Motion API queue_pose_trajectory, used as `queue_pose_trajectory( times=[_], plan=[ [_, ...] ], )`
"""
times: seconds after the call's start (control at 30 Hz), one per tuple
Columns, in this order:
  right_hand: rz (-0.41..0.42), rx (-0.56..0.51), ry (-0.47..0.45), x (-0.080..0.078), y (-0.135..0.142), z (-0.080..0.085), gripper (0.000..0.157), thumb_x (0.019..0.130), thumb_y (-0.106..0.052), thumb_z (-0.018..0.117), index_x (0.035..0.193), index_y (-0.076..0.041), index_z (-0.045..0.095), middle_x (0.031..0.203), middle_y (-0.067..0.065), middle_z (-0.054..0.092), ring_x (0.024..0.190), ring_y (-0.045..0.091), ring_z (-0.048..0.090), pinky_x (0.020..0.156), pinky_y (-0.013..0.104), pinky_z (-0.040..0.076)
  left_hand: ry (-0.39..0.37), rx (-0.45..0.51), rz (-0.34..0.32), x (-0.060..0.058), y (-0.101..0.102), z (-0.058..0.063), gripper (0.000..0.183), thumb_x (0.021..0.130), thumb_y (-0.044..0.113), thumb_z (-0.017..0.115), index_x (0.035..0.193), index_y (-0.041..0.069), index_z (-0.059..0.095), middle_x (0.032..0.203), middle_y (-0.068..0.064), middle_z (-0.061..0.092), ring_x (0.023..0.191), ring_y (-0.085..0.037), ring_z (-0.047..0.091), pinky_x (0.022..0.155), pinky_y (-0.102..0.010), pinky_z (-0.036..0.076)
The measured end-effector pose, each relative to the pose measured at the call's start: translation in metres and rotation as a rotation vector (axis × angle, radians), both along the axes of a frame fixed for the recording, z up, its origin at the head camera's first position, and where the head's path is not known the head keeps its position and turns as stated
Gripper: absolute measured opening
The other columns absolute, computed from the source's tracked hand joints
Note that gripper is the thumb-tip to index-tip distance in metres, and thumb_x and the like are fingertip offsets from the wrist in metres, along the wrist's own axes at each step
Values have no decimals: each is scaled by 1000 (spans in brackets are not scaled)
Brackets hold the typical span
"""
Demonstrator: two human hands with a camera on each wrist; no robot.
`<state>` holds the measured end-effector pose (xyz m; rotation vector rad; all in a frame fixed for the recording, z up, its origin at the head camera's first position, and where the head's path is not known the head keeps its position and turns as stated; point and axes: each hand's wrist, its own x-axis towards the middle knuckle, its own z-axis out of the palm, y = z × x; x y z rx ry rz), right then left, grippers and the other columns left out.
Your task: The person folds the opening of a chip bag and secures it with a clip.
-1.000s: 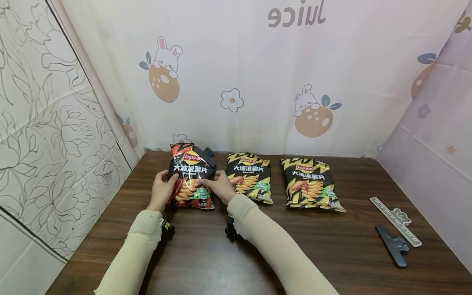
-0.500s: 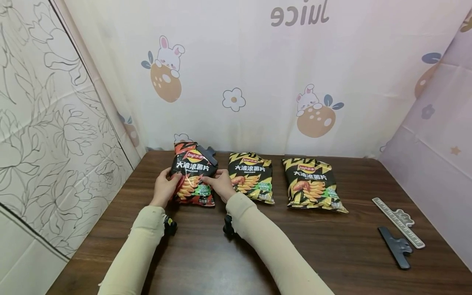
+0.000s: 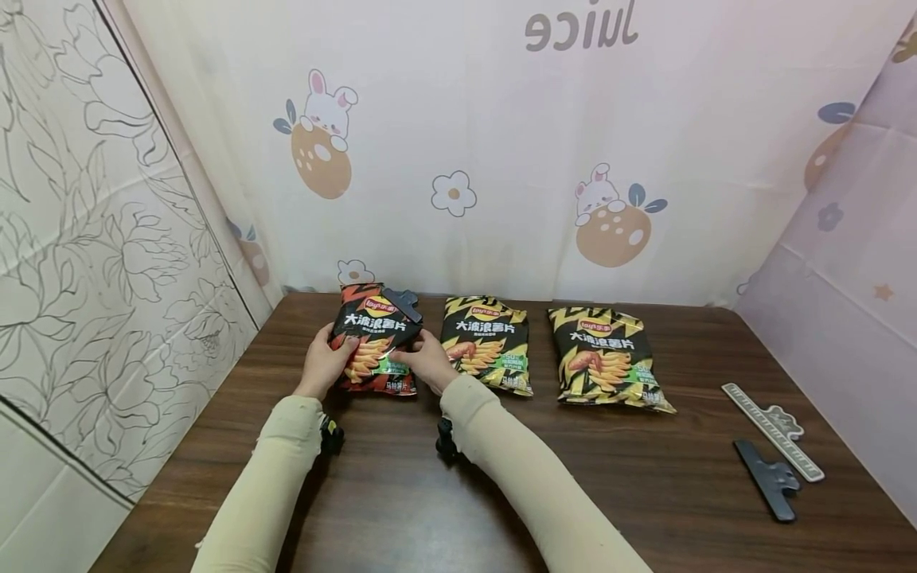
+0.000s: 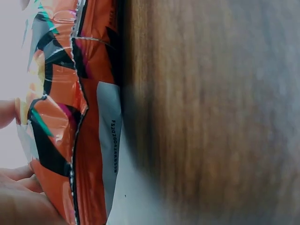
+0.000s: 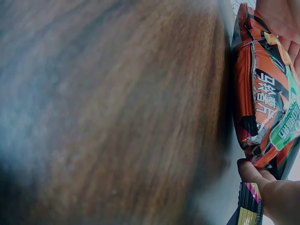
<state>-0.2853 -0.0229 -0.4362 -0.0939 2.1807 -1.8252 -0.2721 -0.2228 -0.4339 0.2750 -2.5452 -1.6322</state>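
Observation:
In the head view, a red and black bag of potato chips (image 3: pixel 376 350) is at the back left of the table. My left hand (image 3: pixel 322 362) grips its left side, thumb on the front. The right hand (image 3: pixel 427 364) holds the opposite side, thumb also over the front. A black bag clip (image 3: pixel 403 304) is fastened across the bag's upper right corner. The left wrist view shows the bag's crimped bottom edge (image 4: pixel 91 117) close over the wood, with fingers (image 4: pixel 21 192) at its side. In the right wrist view, a thumb (image 5: pixel 248 171) presses near a lower corner.
Two yellow and black chip bags, one in the middle (image 3: pixel 487 346) and one farther right (image 3: pixel 605 358), lie on the brown table (image 3: pixel 401 493). A white clip (image 3: pixel 774 430) and a second black clip (image 3: pixel 768 479) lie near the right edge. A printed curtain (image 3: pixel 501 223) hangs behind.
The red chip bag, held in both hands, has shifted slightly right and back and now leans flatter. The clip stays on its corner. Nothing else on the table has moved.

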Motion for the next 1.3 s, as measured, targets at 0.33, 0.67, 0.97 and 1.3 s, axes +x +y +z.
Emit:
queue_pose_trajectory(
  times=[0.33, 0.67, 0.97, 1.3],
  plan=[
    [51, 62, -22, 5, 1, 1, 93, 90, -32, 72, 157, -5, 14, 157, 23, 31, 145, 36, 31, 113, 49, 35, 5, -14, -36, -4, -2, -3, 71, 99, 22, 57, 154, -2, 18, 156, -27, 27, 142, -38, 31, 116, -51, 27],
    [60, 34, -23, 8, 1, 0, 92, 90, -30, 72, 157, -6, 14, 160, 20, 25, 147, 34, 27, 115, 49, 31, -24, -154, -88, -8, -5, -5, 71, 99, 27, 55, 154, -1, 20, 156, -27, 27, 142, -39, 30, 117, -53, 24],
    [84, 9, -35, 9, 4, -1, 89, 91, -29, 70, 157, -6, 15, 161, 19, 23, 149, 32, 25, 117, 47, 30, -12, -155, -87, -8, -5, -5, 70, 99, 27, 56, 154, -1, 22, 157, -26, 27, 146, -37, 28, 118, -52, 24],
    [115, 20, -30, 12, 12, 5, 86, 92, -28, 70, 156, -4, 18, 159, 20, 28, 148, 32, 28, 117, 47, 30, 52, -125, -109, -7, -5, -6, 68, 100, 23, 56, 154, -1, 22, 158, -24, 26, 148, -36, 24, 119, -50, 23]
  ],
)
